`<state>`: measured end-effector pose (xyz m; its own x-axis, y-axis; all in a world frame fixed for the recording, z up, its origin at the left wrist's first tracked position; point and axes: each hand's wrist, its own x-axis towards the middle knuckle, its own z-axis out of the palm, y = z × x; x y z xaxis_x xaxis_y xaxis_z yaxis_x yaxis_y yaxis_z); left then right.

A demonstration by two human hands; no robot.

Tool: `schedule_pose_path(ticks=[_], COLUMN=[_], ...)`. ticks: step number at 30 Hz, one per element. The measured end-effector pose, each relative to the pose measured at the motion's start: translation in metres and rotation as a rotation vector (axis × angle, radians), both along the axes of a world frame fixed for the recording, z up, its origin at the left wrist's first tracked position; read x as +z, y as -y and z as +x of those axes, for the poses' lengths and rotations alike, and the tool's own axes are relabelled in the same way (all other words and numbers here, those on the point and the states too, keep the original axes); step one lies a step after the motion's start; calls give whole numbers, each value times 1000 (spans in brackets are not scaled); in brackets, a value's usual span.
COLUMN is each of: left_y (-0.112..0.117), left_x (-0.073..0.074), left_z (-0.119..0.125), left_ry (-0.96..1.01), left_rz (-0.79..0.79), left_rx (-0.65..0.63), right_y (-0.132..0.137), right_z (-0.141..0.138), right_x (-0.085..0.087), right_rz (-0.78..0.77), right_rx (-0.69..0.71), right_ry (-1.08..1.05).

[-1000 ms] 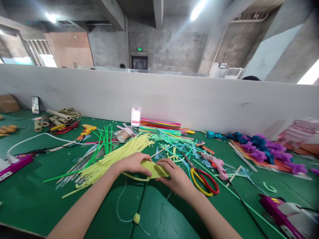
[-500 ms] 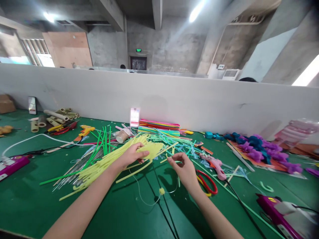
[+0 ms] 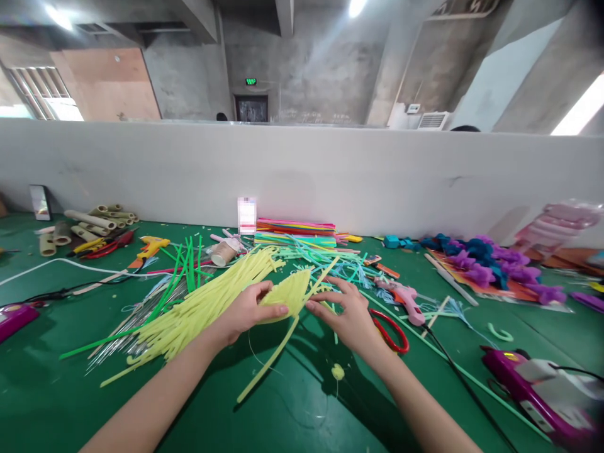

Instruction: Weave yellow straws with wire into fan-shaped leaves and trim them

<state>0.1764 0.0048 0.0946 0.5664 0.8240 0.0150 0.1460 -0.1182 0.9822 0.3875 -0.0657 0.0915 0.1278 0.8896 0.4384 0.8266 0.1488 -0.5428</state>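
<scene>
My left hand (image 3: 252, 311) is closed on a leaf-shaped piece made of yellow pipe cleaners (image 3: 291, 289), thumb on top. A loose yellow pipe cleaner (image 3: 268, 365) slants across the right edge of that piece. My right hand (image 3: 346, 311) has thumb and forefinger tips pinched at this strip, beside the leaf shape. Below my right hand is a small yellow fuzzy ball (image 3: 338, 372) with thin clear thread by it. A thick bundle of yellow pipe cleaners (image 3: 202, 308) lies left of and behind my left hand.
Red-handled scissors (image 3: 391, 332) and a pink glue gun (image 3: 408, 302) lie to the right. A yellow glue gun (image 3: 151, 246), green pipe cleaners (image 3: 191, 267) and bamboo tubes (image 3: 101, 220) are at the left. Purple flowers (image 3: 481, 274) and a power strip (image 3: 519, 396) are far right.
The leaf shape has been tilted more upright and my right hand has come in against its edge. The loose pipe cleaner now slants steeply, and the fuzzy ball has shifted right.
</scene>
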Motion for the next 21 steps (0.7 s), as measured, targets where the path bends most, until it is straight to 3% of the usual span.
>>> schedule_pose_path(ticks=[4,12,21], left_y=[-4,2,9], left_x=[-3,-6,-17], left_z=[-2,0,11], left_ry=[88,47,-2], left_rz=[-143,-228,-204], left_rx=[-151,-253,-229], right_y=[0,6,6], right_z=[4,2,1], right_x=[3,9,7], right_rz=[-15,-122,-180], right_rx=[92,156,192], right_ry=[-18,106,51])
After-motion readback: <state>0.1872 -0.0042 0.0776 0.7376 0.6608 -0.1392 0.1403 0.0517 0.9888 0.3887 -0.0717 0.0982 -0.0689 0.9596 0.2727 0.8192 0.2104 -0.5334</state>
